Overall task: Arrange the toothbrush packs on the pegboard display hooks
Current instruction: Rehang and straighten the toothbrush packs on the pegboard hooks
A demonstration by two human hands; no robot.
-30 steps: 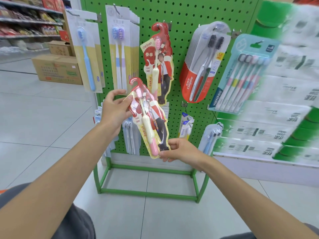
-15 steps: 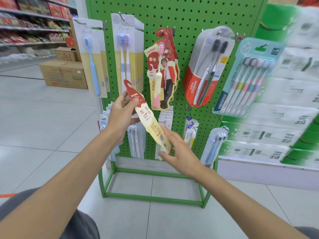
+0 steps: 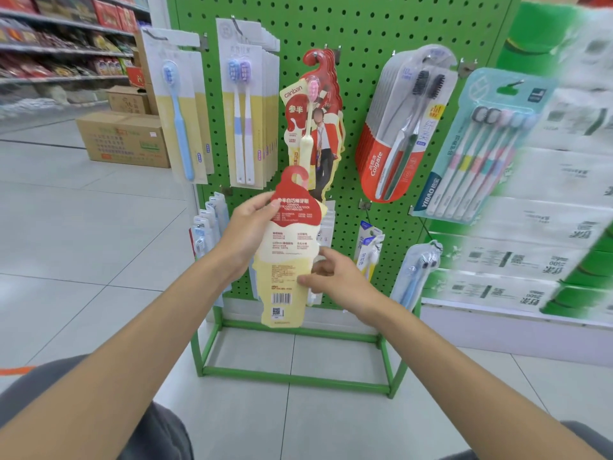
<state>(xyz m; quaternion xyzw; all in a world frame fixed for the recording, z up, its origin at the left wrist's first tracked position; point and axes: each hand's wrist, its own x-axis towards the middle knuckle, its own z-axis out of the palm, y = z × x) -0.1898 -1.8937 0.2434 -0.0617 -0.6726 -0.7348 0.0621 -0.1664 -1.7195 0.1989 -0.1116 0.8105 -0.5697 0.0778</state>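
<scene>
Both the left hand [image 3: 247, 229] and the right hand [image 3: 335, 277] are pinching the toothbrush pack [image 3: 287, 257], printed back facing near, just in front of the green pegboard [image 3: 365, 31].

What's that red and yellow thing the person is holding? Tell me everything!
It is a toothbrush pack, a flat card shaped like an ice cream: red on top with a hook-shaped cut-out for hanging, cream below. Its back faces us, with small print, a barcode and a square code near the bottom. It is nearly upright in front of the green pegboard, not on any hook. The left hand grips its upper left edge; the right hand pinches its right edge lower down.
</scene>
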